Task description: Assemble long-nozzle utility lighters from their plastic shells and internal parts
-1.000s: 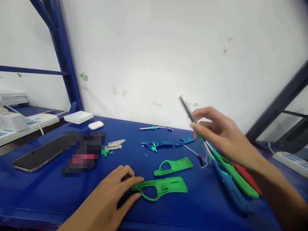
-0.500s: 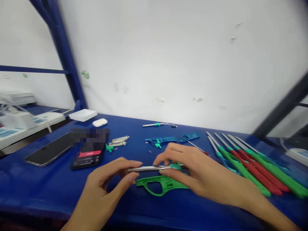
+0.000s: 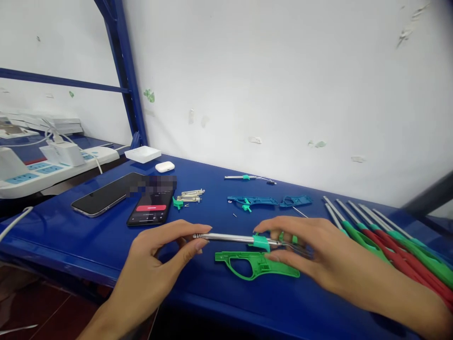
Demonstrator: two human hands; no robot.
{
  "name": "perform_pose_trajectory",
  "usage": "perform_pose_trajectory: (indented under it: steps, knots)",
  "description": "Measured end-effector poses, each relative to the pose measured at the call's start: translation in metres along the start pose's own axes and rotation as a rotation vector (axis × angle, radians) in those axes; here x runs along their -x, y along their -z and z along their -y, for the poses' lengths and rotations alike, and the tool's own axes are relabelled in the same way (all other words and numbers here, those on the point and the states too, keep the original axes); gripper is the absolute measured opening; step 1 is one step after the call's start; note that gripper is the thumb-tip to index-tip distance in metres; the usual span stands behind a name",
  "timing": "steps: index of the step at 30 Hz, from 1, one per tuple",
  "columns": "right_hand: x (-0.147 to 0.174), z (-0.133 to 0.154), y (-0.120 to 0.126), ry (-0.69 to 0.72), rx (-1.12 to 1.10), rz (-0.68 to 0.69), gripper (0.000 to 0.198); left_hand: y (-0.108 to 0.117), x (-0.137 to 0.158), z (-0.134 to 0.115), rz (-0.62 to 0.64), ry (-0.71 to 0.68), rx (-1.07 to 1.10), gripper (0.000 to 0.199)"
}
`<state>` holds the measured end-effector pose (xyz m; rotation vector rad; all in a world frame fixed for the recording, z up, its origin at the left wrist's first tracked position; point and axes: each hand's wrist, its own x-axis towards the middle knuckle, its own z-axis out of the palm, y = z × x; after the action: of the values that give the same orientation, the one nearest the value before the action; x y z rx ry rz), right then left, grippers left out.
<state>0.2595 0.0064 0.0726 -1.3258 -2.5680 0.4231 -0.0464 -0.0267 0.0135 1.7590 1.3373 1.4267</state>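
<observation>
Between the thumb and index finger of my left hand (image 3: pixel 163 255) is the slotted tip of a metal lighter tube (image 3: pixel 230 237), held roughly level. My right hand (image 3: pixel 304 245) is closed around the other end, thumb and index finger at its teal collar (image 3: pixel 261 242). Thin wires run from that end under my right fingers, partly hidden. A bit of green shows behind those fingers; its kind is unclear. Just below the tube, a green lighter handle half (image 3: pixel 244 269) lies on the blue table with its hollow side up.
Several lighters (image 3: pixel 385 245) lie at the right. Behind my hands are blue handle halves (image 3: pixel 253 201), another metal tube (image 3: pixel 235 177) and small metal parts (image 3: pixel 189 197). Two phones (image 3: pixel 106 193) (image 3: pixel 150 208), a white earbud case (image 3: pixel 164 166) and a power strip (image 3: pixel 46 170) are left.
My right hand has shifted right along the tube, uncovering the teal collar and wire end. My left hand keeps its pinch on the tip. The view has turned left.
</observation>
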Motion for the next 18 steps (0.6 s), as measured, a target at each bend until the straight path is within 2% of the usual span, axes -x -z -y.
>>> perform_pose_trajectory:
  steps: [4,8,13,18]
  knots:
    - [-0.002,0.000,-0.004,0.022,-0.101,0.034,0.026,0.009,-0.001,0.005,0.049,0.046,-0.096,0.016]
    - [-0.009,-0.001,-0.011,0.059,-0.143,0.081,0.025,0.012,-0.003,0.009,0.182,0.085,-0.211,0.024]
    - [-0.013,-0.001,-0.020,0.093,-0.162,0.114,0.029,0.015,-0.004,0.014,0.307,0.023,-0.215,0.022]
    - [-0.010,0.003,-0.027,0.085,-0.135,0.085,0.027,0.022,-0.003,0.019,0.333,-0.032,-0.339,0.025]
